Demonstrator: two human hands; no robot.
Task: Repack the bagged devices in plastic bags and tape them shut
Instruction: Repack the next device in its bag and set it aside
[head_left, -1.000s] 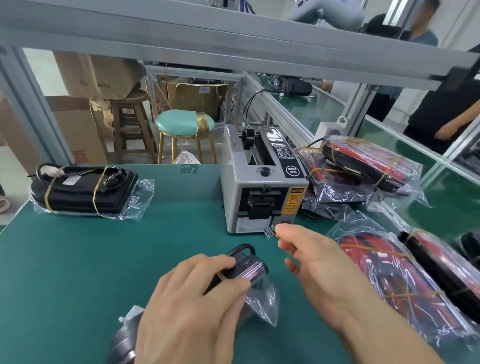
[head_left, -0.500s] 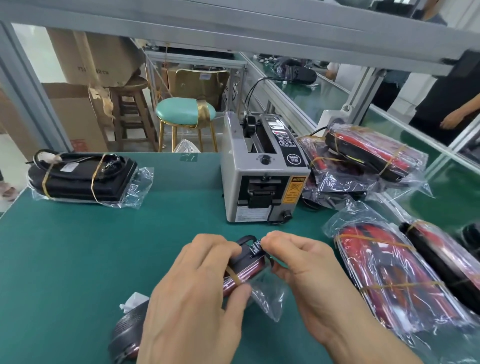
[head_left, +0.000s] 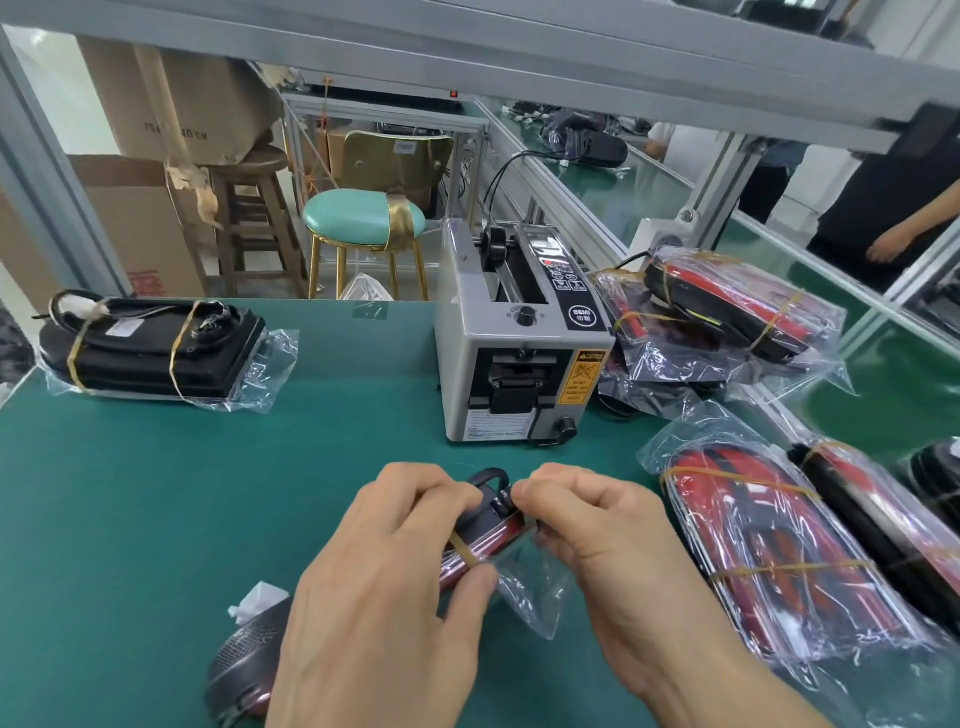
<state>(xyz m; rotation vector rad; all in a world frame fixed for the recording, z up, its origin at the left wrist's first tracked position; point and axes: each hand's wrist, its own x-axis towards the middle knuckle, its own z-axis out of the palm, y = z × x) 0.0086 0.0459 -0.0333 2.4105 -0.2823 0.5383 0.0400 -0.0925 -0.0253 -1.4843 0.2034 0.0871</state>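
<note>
A dark red and black device (head_left: 488, 530) in a clear plastic bag (head_left: 530, 587) lies on the green mat (head_left: 156, 493), bound by a yellow rubber band. My left hand (head_left: 384, 582) grips it from above. My right hand (head_left: 597, 525) pinches the bag's folded end at the device's top, fingertips pressed against it; any tape under them is hidden. The grey tape dispenser (head_left: 519, 343) stands just behind the hands.
A bagged black device (head_left: 150, 348) lies at the far left. Several bagged red devices (head_left: 769, 551) are piled at the right, more (head_left: 727, 306) beside the dispenser. A teal stool (head_left: 363, 218) and cardboard boxes (head_left: 171, 104) stand beyond the table. A person's arm (head_left: 904, 234) shows at far right.
My right hand came back from the dispenser's outlet with a small piece of tape to the bag's end. Both hands now close on the device's top.
</note>
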